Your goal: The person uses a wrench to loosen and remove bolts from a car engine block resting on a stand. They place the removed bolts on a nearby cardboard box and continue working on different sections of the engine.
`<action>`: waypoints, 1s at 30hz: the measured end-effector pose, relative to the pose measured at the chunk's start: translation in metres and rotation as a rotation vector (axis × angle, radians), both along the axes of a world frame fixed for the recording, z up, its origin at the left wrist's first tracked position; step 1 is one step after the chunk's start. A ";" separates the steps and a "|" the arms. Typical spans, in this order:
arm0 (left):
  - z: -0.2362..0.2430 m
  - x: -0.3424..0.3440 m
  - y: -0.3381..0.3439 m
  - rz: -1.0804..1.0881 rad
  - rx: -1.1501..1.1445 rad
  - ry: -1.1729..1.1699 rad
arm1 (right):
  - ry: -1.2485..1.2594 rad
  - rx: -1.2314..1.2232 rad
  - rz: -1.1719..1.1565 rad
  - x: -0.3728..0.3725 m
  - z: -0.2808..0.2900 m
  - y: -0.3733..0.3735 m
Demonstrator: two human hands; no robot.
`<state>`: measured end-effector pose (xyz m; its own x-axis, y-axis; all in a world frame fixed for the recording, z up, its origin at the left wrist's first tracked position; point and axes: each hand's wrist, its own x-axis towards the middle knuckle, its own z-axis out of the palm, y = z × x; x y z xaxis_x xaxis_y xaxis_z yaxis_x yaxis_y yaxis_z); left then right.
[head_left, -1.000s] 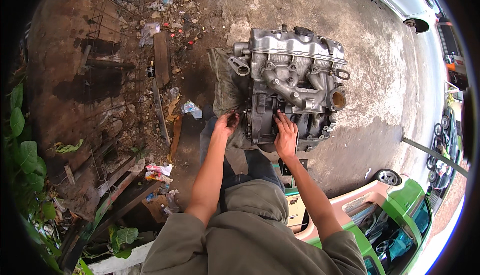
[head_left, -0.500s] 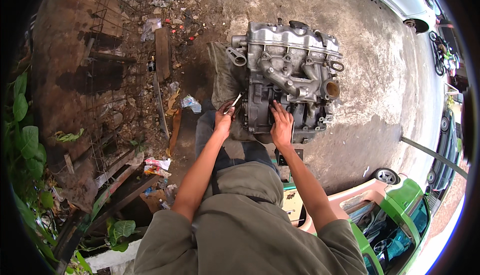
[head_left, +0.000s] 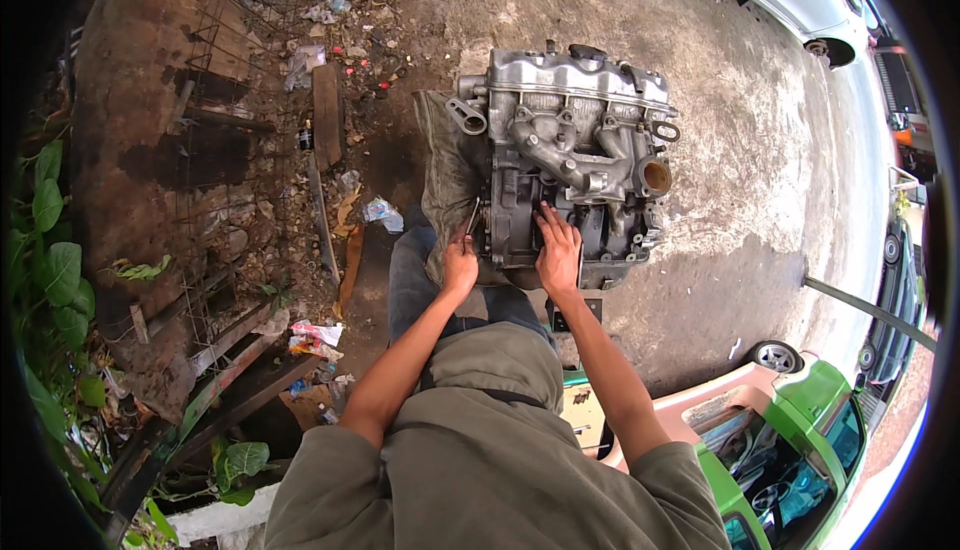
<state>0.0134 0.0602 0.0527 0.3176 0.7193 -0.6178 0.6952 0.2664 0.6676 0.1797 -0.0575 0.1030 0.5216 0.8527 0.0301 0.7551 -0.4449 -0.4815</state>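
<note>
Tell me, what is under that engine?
A dirty cloth shows beneath the engine along its left side, lying on the concrete ground. How far the cloth runs underneath cannot be seen, since the engine covers it.

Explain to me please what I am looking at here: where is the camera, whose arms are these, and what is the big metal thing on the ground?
The camera sits on a person's head and looks down through a wide fisheye lens, so straight edges bend near the rim. The two bare forearms rising from the lower edge belong to that person. The big grey object is a car engine, lying on a dirty cloth on the concrete ground. The right hand lies flat on the engine's near side. The left hand grips a thin metal tool at the engine's left edge. Litter and wooden planks lie on the left; a green vehicle stands at lower right.
</note>
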 end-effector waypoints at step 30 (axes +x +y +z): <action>0.023 0.067 0.094 -0.044 0.282 -0.161 | -0.002 -0.032 -0.005 0.000 0.004 0.003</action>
